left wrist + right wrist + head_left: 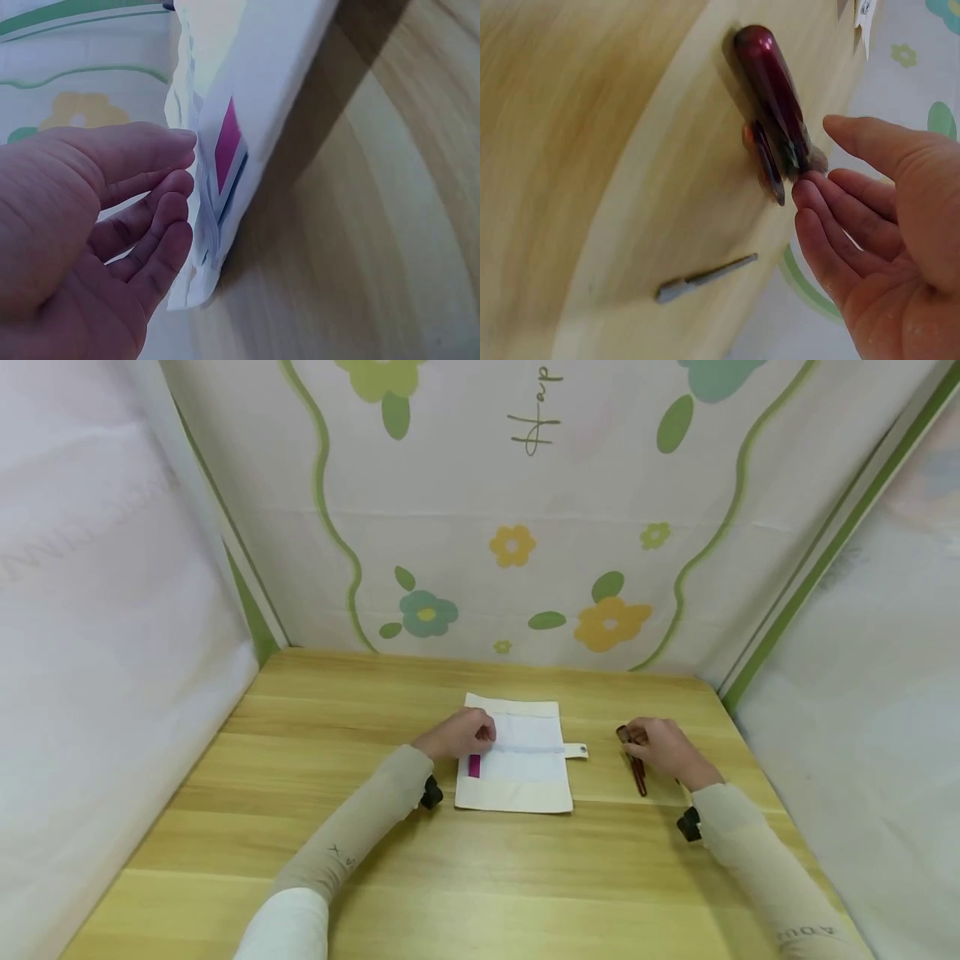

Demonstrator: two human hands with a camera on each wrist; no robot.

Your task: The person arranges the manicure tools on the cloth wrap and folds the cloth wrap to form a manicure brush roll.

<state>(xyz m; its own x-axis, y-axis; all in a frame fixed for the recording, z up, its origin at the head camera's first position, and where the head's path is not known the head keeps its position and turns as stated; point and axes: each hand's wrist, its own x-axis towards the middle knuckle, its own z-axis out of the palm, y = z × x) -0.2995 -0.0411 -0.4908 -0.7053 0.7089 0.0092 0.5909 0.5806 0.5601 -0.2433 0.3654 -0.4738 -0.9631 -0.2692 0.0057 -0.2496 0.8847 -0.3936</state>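
A white fabric case [517, 795] lies unfolded on the table, a short strap with a metal snap [576, 751] at its right side. Toward its left edge a magenta strip [227, 146] shows. My left hand [459, 733] is over that left part, fingers loosely bent close to the white layers; nothing shows between them. On the right, the fingertips of my right hand [885, 217] meet the brownish end of a glossy dark red tool with a rounded handle [771, 75], thumb apart. A smaller dark red piece [765, 161] lies against it; its kind is unclear.
A thin grey tool with a thicker end [705, 280] lies on the wooden table [360, 860] near my right hand. Flower-printed white cloth [450, 485] stands behind the table, and white cloth walls [97, 610] rise at both sides.
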